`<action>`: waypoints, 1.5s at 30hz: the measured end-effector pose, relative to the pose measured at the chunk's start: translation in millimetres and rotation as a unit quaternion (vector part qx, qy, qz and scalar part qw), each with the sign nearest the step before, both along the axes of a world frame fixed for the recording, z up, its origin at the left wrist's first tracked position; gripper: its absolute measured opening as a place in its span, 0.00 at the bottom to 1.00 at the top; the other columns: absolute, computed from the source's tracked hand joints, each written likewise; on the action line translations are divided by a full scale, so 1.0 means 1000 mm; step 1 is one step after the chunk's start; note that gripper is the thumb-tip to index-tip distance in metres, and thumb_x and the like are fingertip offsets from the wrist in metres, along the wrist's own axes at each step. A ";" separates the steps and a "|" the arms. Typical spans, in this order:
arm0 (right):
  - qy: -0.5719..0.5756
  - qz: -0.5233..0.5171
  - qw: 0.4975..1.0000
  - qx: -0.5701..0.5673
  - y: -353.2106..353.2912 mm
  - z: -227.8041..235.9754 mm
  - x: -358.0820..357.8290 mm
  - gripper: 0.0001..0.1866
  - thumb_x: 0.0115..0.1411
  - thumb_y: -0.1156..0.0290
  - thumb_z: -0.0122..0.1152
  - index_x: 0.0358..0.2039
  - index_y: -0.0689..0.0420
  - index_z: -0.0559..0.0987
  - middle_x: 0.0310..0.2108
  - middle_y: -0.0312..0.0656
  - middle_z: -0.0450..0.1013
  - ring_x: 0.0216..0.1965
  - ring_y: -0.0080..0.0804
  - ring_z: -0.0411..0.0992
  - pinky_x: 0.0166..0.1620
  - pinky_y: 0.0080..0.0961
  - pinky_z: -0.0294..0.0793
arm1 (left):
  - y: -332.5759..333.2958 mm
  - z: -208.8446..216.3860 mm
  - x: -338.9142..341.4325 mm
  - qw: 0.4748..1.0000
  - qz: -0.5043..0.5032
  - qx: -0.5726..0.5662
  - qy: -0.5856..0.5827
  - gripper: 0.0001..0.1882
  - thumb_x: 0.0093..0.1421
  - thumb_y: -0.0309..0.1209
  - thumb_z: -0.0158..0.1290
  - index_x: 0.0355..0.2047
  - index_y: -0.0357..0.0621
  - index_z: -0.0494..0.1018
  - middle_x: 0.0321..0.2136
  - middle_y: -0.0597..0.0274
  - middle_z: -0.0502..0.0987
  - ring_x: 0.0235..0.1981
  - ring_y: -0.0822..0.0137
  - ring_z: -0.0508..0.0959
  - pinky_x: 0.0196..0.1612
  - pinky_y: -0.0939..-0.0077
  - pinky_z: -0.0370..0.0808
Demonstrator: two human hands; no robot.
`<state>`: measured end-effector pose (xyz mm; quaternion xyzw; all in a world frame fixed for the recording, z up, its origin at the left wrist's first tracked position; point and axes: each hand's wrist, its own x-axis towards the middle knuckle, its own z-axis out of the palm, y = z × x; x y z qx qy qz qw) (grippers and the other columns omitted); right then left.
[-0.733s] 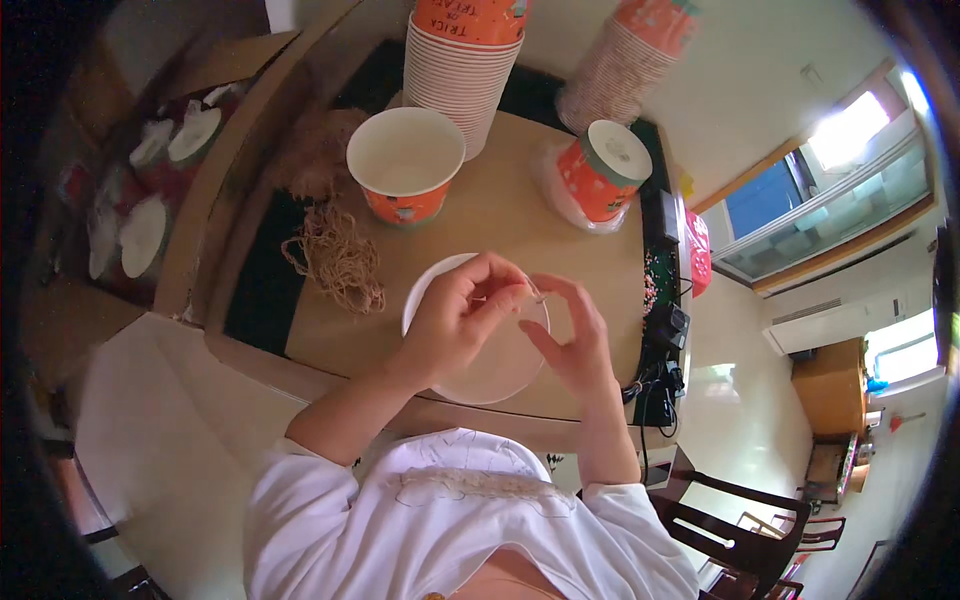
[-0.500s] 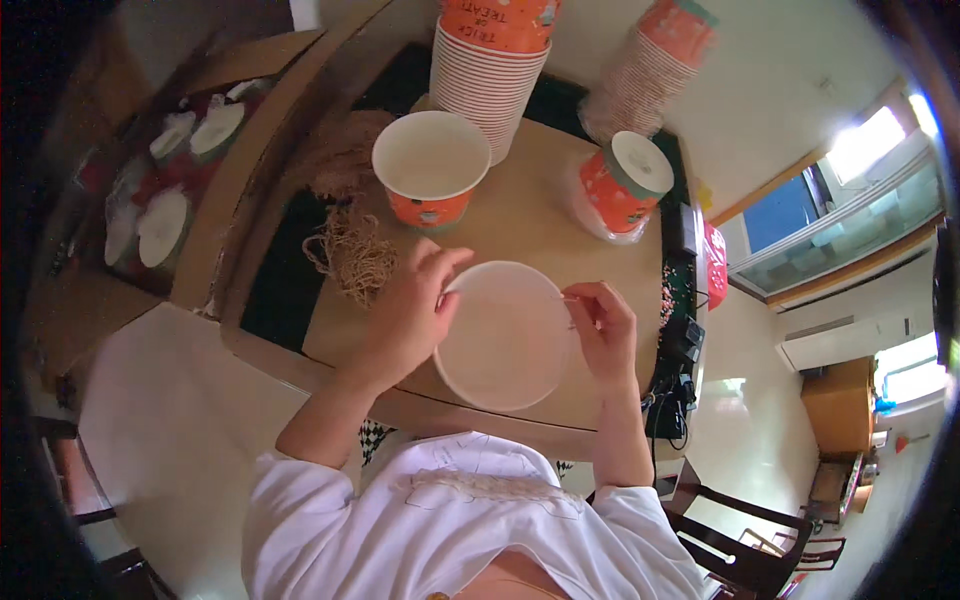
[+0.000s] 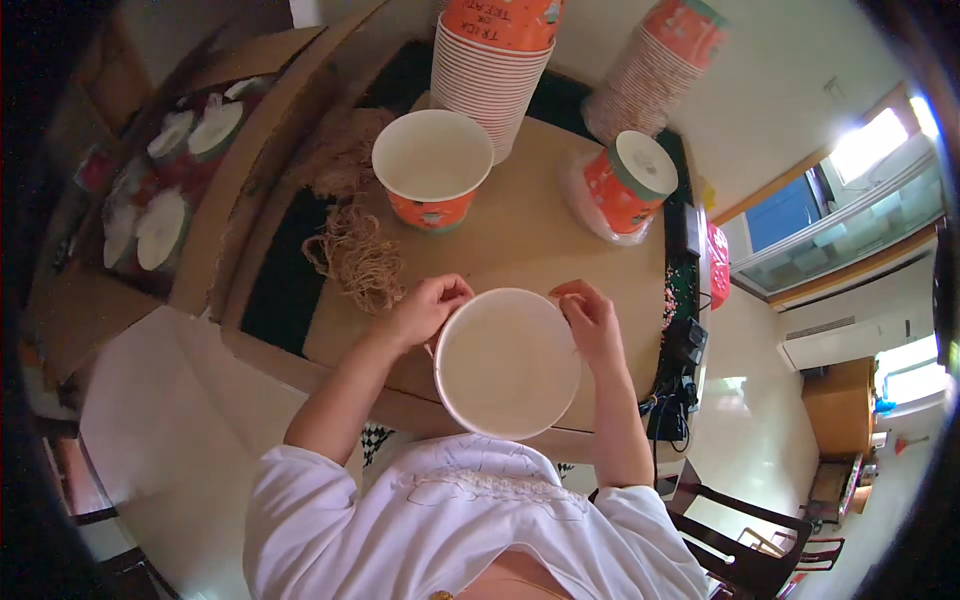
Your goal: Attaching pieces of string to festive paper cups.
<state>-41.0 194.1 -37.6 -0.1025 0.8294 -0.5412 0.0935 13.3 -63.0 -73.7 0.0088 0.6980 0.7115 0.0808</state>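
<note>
A white-lined paper bucket (image 3: 508, 365) is close in front of me with its open mouth turned up toward me. Its left rim is in my left hand (image 3: 432, 308), whose curled fingers are partly hidden behind the wall. At the upper right of the rim, my right hand (image 3: 590, 318) pinches the edge between thumb and fingers. A small bit of tan cord seems to show beside the left wall; whether a hand grips it is unclear. Beyond stands another paper bucket (image 3: 430, 165), orange outside. Left of that lies a tangle of tan twine cords (image 3: 358, 258).
A tall stack of nested buckets (image 3: 490, 90) rises at the back, with a second, wrapped stack (image 3: 655, 65) farther right. An upside-down orange bucket (image 3: 630, 185) rests on plastic. Left stands an open cardboard box (image 3: 225, 185) of buckets. Cables (image 3: 675, 400) line the table's right edge.
The bucket has come nearer to my body. My left hand has dropped from above the rim to its outer left side, and my right hand has shifted slightly left along the rim.
</note>
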 end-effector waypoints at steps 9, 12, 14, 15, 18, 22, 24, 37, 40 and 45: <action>-0.319 0.107 0.937 0.094 0.008 0.038 -0.006 0.16 0.61 0.70 0.52 0.48 0.63 0.74 0.32 0.36 0.74 0.33 0.21 0.71 0.36 0.17 0.71 | 0.004 -0.075 -0.001 0.995 -0.037 0.014 -0.092 0.21 0.56 0.46 0.56 0.39 0.42 0.70 0.28 0.65 0.75 0.22 0.75 0.75 0.18 0.77 0.72; -0.302 0.204 0.913 0.180 0.023 0.051 -0.031 0.18 0.62 0.70 0.51 0.53 0.61 0.71 0.38 0.37 0.74 0.38 0.21 0.70 0.40 0.18 0.71 | 0.020 -0.031 -0.019 0.990 -0.025 0.060 -0.127 0.23 0.56 0.48 0.56 0.41 0.43 0.69 0.31 0.64 0.74 0.23 0.74 0.75 0.19 0.76 0.72; -0.242 0.214 0.933 0.158 0.028 0.073 -0.041 0.19 0.61 0.74 0.51 0.53 0.57 0.71 0.43 0.38 0.73 0.42 0.20 0.69 0.45 0.18 0.70 | 0.024 0.007 -0.038 0.982 -0.008 0.080 -0.169 0.24 0.55 0.49 0.56 0.42 0.44 0.68 0.32 0.64 0.74 0.24 0.74 0.75 0.20 0.76 0.72; -0.173 0.229 0.956 0.064 0.031 0.073 -0.047 0.20 0.60 0.79 0.50 0.53 0.56 0.72 0.44 0.39 0.73 0.44 0.20 0.69 0.47 0.18 0.70 | 0.024 0.020 -0.051 0.989 0.014 0.059 -0.132 0.26 0.56 0.50 0.54 0.45 0.43 0.66 0.32 0.63 0.74 0.25 0.73 0.75 0.22 0.76 0.73; 0.062 0.144 0.982 0.109 0.061 0.103 -0.072 0.25 0.58 0.86 0.46 0.56 0.58 0.68 0.46 0.41 0.73 0.44 0.22 0.70 0.48 0.21 0.70 | 0.040 0.096 -0.087 0.971 0.049 -0.168 0.165 0.31 0.60 0.50 0.50 0.54 0.39 0.60 0.35 0.55 0.74 0.30 0.63 0.77 0.33 0.71 0.75; 0.255 0.039 0.965 -0.054 0.070 0.133 -0.111 0.30 0.56 0.90 0.38 0.60 0.57 0.63 0.53 0.48 0.68 0.50 0.29 0.70 0.51 0.23 0.68 | 0.063 0.155 -0.160 0.850 0.105 -0.184 0.483 0.34 0.55 0.40 0.56 0.58 0.43 0.57 0.53 0.42 0.63 0.54 0.48 0.66 0.56 0.62 0.65; 0.382 -0.045 0.915 0.126 0.061 0.152 -0.126 0.29 0.57 0.87 0.40 0.60 0.56 0.63 0.49 0.48 0.71 0.48 0.30 0.71 0.49 0.24 0.69 | 0.080 0.180 -0.187 0.811 0.118 -0.225 0.527 0.34 0.54 0.38 0.57 0.58 0.43 0.57 0.51 0.42 0.63 0.54 0.46 0.66 0.55 0.61 0.66; 0.207 -0.112 0.914 -0.330 0.107 0.016 -0.321 0.14 0.64 0.77 0.42 0.48 0.58 0.73 0.40 0.37 0.71 0.41 0.25 0.70 0.44 0.21 0.71 | 0.175 0.128 -0.256 0.760 0.120 -0.250 0.588 0.18 0.55 0.28 0.50 0.47 0.41 0.69 0.42 0.46 0.69 0.47 0.49 0.70 0.49 0.57 0.67; 0.132 -0.133 0.934 -0.303 0.107 0.013 -0.317 0.13 0.66 0.73 0.43 0.48 0.58 0.72 0.40 0.36 0.71 0.40 0.22 0.69 0.44 0.20 0.71 | 0.164 0.097 -0.242 0.809 0.171 -0.106 0.552 0.20 0.50 0.21 0.51 0.46 0.42 0.66 0.40 0.48 0.70 0.47 0.50 0.70 0.48 0.60 0.67; 0.152 -0.094 0.910 -0.374 0.116 -0.016 -0.319 0.13 0.67 0.69 0.45 0.48 0.58 0.71 0.39 0.34 0.71 0.40 0.22 0.69 0.43 0.19 0.70 | 0.134 -0.010 -0.226 0.872 0.164 -0.264 0.377 0.11 0.50 0.20 0.51 0.35 0.44 0.73 0.35 0.55 0.71 0.39 0.53 0.72 0.42 0.60 0.70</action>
